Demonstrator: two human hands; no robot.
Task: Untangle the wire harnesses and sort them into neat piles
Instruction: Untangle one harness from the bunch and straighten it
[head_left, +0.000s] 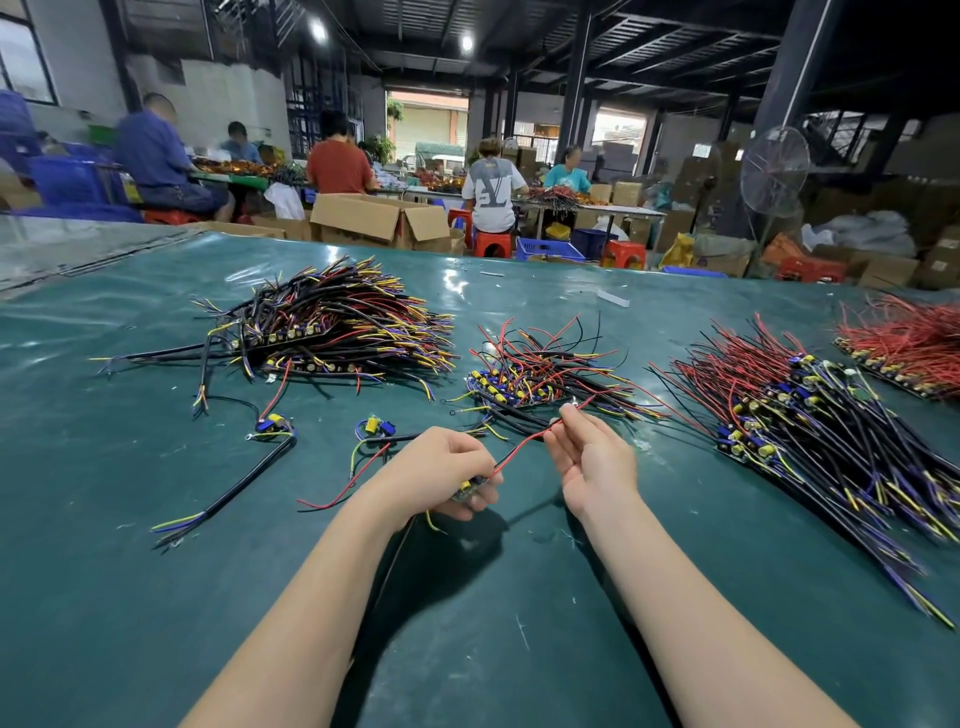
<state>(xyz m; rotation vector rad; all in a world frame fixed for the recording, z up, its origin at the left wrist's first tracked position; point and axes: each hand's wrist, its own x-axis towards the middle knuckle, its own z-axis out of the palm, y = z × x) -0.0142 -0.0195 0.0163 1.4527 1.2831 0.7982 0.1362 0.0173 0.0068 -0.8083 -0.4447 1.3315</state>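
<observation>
Green mat (156, 597) under harness piles (332, 325), workshop behind.

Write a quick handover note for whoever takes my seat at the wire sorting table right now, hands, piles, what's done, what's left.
Left hand: closed on a small circuit board with wires attached.
Right hand: pinching the far end of that board's red wire, pulled out straight between the hands.
Piles on the green table: large heap far left, small pile just beyond the hands, long pile at right, red-wire pile far right.
Done: those four piles look grouped.
Left: place the held harness; two loose harnesses and stray cables at left remain unsorted.
</observation>
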